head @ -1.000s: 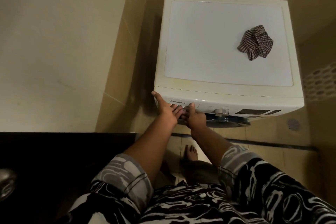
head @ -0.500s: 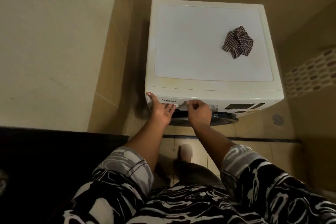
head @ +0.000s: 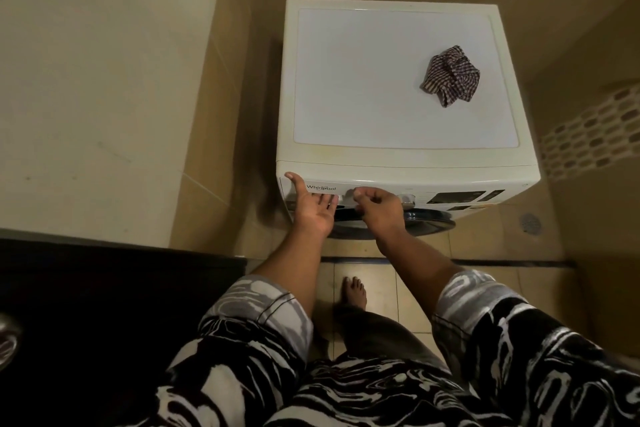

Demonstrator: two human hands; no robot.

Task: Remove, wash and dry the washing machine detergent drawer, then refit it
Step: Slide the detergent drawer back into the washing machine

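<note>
Your left hand (head: 313, 210) lies flat on the drawer (head: 322, 188) at the washer's (head: 398, 163) front-left corner; your right hand (head: 379, 206) is curled beside it, and I cannot tell if it grips. Light, stiff plastic, likely — pull by its recess.

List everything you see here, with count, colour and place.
washing machine: 1, cream-white, in the tiled corner
detergent drawer: 1, white, front panel's left end
cloth: 1, checked, crumpled on the machine's top
dial: 1, silvery, right of the drawer
floor drain: 1, grey, right of the machine
counter: 1, black, lower left
foot: 1, bare, on the floor tiles
left hand: 1, thumb on the machine's corner, straight fingers on the drawer
right hand: 1, fingers curled at the drawer's right end, grip unclear
</note>
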